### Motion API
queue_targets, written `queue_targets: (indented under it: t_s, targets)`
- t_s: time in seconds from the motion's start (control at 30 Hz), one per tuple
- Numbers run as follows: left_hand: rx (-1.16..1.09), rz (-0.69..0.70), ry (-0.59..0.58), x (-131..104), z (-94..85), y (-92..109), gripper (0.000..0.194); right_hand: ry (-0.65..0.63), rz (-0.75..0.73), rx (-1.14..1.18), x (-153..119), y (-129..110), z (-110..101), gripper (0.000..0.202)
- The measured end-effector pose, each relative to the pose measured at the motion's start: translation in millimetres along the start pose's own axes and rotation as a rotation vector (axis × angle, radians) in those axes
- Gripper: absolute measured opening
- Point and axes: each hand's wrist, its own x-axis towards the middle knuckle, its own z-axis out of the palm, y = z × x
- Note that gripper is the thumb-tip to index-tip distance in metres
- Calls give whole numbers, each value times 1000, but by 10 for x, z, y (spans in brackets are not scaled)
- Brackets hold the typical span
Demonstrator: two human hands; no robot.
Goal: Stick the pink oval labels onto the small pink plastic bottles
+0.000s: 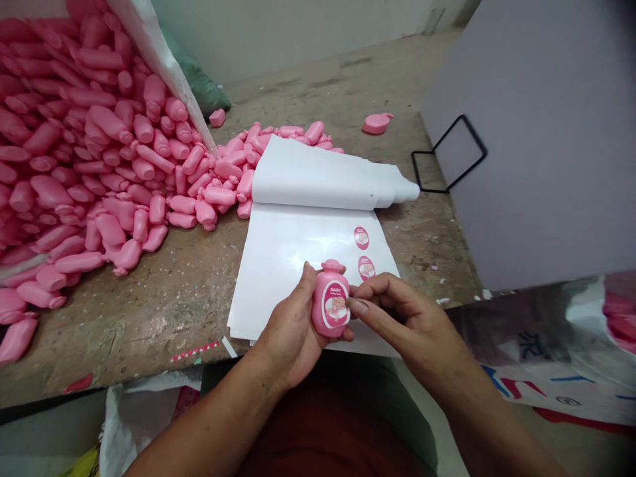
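A small pink plastic bottle (318,321) with an oval "BABY" label (336,303) on its front is upright in my left hand (293,331). The left fingers wrap behind the bottle, and the thumb lies along its left side. My right hand (405,311) is closed in a pinch at the bottle's right side, its thumb tip at the label's edge. Under both hands lies a white sticker sheet (278,265), its far part folded over. Two oval stickers (362,238) show on the sheet, the nearer one close to my right fingers.
Many pink bottles (109,119) spill from a white sack (163,53) at the left onto the worktable (199,291). One pink piece (376,123) lies apart at the back. A black wire stand (450,156) and a large pale panel (541,146) are on the right.
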Motion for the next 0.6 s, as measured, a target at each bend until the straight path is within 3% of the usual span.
queue_targets:
  t_s: [0.6]
  targets:
    - [6,44,-41,20,-42,-30,36,15,-10,-23,3,4,15,19]
